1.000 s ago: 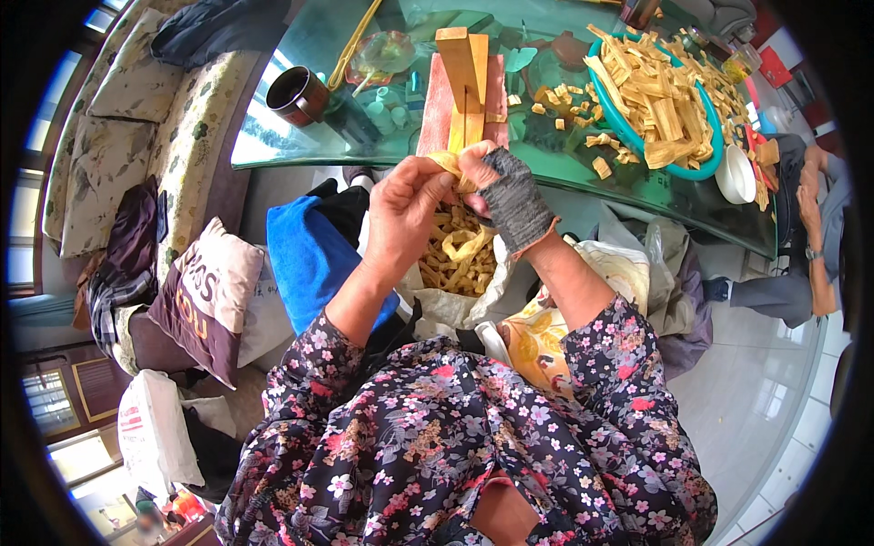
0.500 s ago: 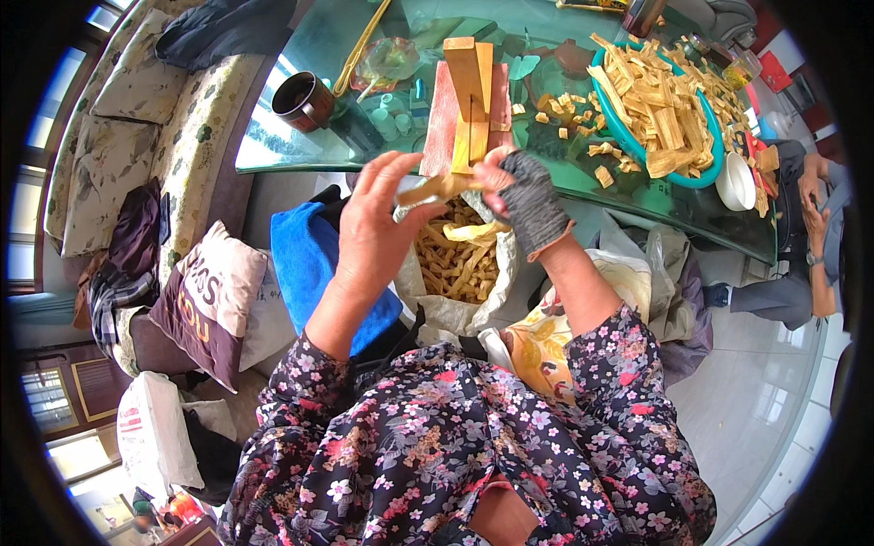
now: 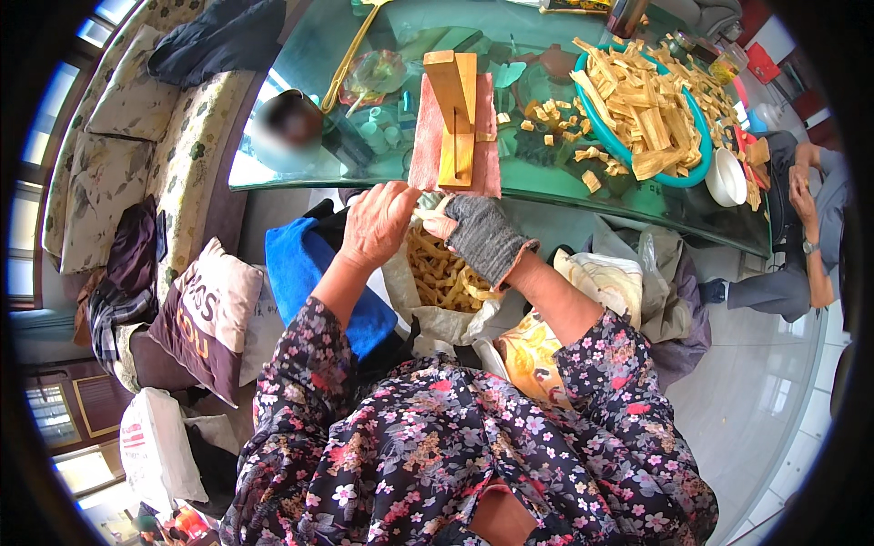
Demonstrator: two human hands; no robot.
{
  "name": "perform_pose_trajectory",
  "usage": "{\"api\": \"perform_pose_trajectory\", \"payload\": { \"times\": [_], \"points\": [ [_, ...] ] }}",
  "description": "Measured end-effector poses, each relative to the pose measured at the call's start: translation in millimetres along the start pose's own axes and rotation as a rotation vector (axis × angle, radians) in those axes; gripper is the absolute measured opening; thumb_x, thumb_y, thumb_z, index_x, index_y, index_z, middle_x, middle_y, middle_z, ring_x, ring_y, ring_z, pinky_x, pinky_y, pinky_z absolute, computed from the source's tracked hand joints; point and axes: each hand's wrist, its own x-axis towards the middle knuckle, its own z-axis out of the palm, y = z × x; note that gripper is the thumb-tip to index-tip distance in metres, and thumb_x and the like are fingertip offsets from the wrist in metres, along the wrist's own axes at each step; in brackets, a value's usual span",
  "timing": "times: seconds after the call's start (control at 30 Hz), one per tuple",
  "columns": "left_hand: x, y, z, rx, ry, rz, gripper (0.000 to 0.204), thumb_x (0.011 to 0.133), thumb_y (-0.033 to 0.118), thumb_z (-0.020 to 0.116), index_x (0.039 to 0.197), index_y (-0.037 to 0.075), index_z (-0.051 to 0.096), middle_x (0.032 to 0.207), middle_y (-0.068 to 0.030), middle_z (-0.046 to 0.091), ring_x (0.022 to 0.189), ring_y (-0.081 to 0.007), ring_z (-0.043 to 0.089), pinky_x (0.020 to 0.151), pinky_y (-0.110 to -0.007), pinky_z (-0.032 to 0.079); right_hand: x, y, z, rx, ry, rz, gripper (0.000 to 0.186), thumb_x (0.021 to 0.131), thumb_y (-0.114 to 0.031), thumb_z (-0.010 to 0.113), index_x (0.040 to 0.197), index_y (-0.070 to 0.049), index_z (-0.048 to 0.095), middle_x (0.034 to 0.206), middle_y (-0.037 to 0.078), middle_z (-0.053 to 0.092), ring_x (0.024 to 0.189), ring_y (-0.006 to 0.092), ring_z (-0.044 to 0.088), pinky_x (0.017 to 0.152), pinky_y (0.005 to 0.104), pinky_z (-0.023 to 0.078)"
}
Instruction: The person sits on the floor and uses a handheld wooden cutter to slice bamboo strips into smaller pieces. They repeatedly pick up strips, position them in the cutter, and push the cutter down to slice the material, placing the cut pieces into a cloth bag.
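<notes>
Over the mouth of a white sack [image 3: 469,325] my two hands come close together. My left hand [image 3: 376,225] is bare, its fingers closed and bent forward on a pale yellow strip [image 3: 426,212]. A grey fingerless glove covers my right hand [image 3: 473,235], whose fingertips pinch the same strip; most of it is hidden by the fingers. Many twisted yellow-brown pieces [image 3: 446,273] fill the sack below. Just beyond my hands, an upright wooden block stand [image 3: 458,118] with a narrow slot rests on a pink cloth [image 3: 425,141] at the glass table's near edge.
On the glass table [image 3: 537,187] sit a teal-rimmed basket [image 3: 706,150] heaped with flat yellow strips, small cut chunks [image 3: 592,182], a white bowl [image 3: 726,177] and a dark mug [image 3: 293,118]. A blue cloth [image 3: 305,264] lies left of the sack. Another person [image 3: 806,205] sits at the right.
My hands have drawn together and slightly left and down; the left fingers, raised and spread before, have closed on the strip. The strip, stretched between the hands before, is now mostly covered.
</notes>
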Motion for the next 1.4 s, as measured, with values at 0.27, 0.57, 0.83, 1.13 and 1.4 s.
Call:
{"api": "perform_pose_trajectory", "payload": {
  "times": [0.27, 0.57, 0.83, 1.13, 1.4],
  "points": [
    [21, -3, 28, -0.643, -0.035, -0.427, 0.014, 0.087, 0.005, 0.053, 0.101, 0.008, 0.053, 0.076, -0.0047, 0.056, 0.065, -0.0153, 0.054, 0.062, -0.032, 0.047, 20, 28, -11, -0.314, 0.360, -0.405, 0.022, 0.087, -0.023, 0.057, 0.092, -0.003, 0.066, 0.076, 0.016, 0.060, 0.073, 0.0305, 0.059, 0.067, 0.0383, 0.046],
    [60, 1, 4, -1.480, -0.073, -0.894, 0.022, 0.096, 0.028, 0.050, 0.106, 0.009, 0.054, 0.060, 0.0086, 0.034, 0.050, -0.0022, 0.031, 0.047, -0.020, 0.030, 44, 44, -47, -0.195, 0.539, -0.111, 0.028, 0.082, -0.026, 0.066, 0.082, 0.002, 0.065, 0.069, 0.012, 0.061, 0.063, 0.0191, 0.057, 0.062, 0.0319, 0.045],
    [75, -12, 23, -1.033, -0.167, -0.893, 0.024, 0.091, 0.026, 0.055, 0.095, 0.003, 0.063, 0.064, 0.0039, 0.047, 0.054, -0.0054, 0.043, 0.051, -0.020, 0.037, 55, 51, -46, -0.448, 0.505, 0.060, 0.030, 0.086, -0.029, 0.053, 0.086, -0.001, 0.066, 0.082, 0.019, 0.063, 0.080, 0.0345, 0.061, 0.075, 0.0413, 0.048],
    [45, 5, 17, -0.358, -0.306, -0.727, 0.026, 0.088, 0.025, 0.056, 0.099, 0.002, 0.064, 0.080, -0.0167, 0.063, 0.075, -0.0317, 0.061, 0.072, -0.038, 0.047, 43, 43, -38, -0.453, 0.442, 0.290, 0.039, 0.087, -0.037, 0.050, 0.088, -0.001, 0.064, 0.086, 0.021, 0.063, 0.082, 0.0375, 0.060, 0.074, 0.0441, 0.047],
    [-7, 49, 17, -1.374, -0.457, -0.979, 0.039, 0.087, 0.028, 0.060, 0.117, 0.004, 0.053, 0.106, -0.0110, 0.062, 0.094, -0.0234, 0.060, 0.084, -0.036, 0.046, 0, 29, 1, -0.733, 0.389, -0.641, 0.018, 0.084, -0.021, 0.057, 0.098, -0.013, 0.064, 0.097, 0.008, 0.062, 0.086, 0.0283, 0.060, 0.075, 0.0394, 0.048]
  ]
}}
